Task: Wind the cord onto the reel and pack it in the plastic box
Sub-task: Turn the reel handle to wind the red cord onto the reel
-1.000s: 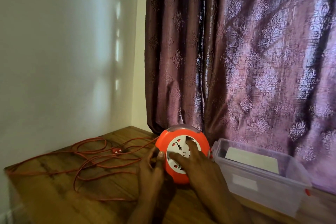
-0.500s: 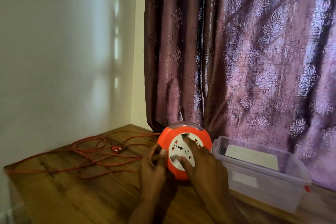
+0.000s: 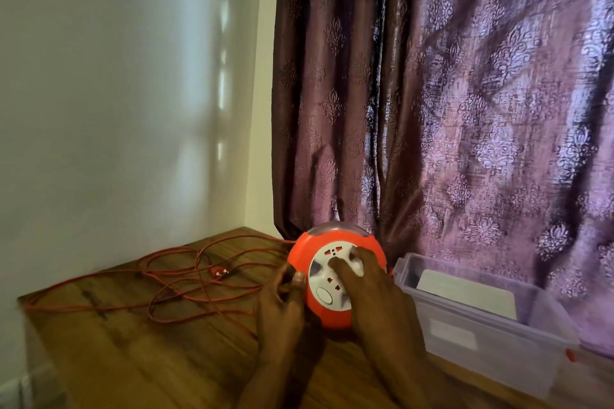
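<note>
The right hand [image 3: 375, 302] lies over the front of the reel [image 3: 335, 276], fingers spread and pressed onto its white socket face, the forefinger reaching toward the middle of that face; it presses rather than closes around anything. The left hand [image 3: 282, 302] sits just beside the reel's left rim, thumb and fingers curled together at the spot where the cord [image 3: 186, 289] meets the reel. It looks pinched on the cord, though blur keeps the grip itself from being certain.

The reel is a round orange drum standing on its edge on the table [image 3: 139, 359], near the far edge, its flat white face tilted toward the camera and slightly upward. Its axle therefore runs from the face back toward the curtain [image 3: 448, 109].

From the left hand the cord runs out leftward in loose, overlapping loops across the wood, reaching almost to the table's left edge by the wall [image 3: 116, 93]. Its plug [image 3: 219, 272] lies among the loops, well apart from both hands.

The plastic box [image 3: 481, 335] stands open just to the right of the reel, along the far right of the table, touching or nearly touching the right forearm. A flat white piece [image 3: 465, 294] rests inside it. The curtain hangs directly behind reel and box.
</note>
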`<state>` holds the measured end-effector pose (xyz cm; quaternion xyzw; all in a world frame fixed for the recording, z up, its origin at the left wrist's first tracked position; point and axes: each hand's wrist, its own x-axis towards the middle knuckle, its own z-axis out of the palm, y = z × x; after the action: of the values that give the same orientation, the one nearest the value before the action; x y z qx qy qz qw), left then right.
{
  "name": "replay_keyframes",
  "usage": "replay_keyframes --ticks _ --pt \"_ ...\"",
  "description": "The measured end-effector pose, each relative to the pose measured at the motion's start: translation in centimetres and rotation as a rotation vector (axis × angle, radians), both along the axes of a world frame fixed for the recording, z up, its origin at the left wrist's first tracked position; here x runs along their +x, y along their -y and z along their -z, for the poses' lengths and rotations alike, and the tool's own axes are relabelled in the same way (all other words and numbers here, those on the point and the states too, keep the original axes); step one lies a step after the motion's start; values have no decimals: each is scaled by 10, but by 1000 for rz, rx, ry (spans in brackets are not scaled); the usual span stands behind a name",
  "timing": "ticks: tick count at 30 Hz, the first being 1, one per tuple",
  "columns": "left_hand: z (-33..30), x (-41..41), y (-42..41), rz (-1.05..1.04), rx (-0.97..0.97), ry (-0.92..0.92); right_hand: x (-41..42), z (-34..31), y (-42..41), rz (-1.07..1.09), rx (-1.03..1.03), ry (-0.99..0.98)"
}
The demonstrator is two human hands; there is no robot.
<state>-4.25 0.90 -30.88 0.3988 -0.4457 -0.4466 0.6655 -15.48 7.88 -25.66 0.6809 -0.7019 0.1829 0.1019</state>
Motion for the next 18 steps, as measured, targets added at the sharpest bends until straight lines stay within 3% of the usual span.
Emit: replay_keyframes --ticks 5,9,18 --pt "1 2 2 15 5 -6 1 -1 -2 -42 84 -75" --pt "-1 2 0 45 -45 19 -1 3 -4 19 26 -73" --pt "0 0 -3 69 -73 26 0 14 6 212 -166 225"
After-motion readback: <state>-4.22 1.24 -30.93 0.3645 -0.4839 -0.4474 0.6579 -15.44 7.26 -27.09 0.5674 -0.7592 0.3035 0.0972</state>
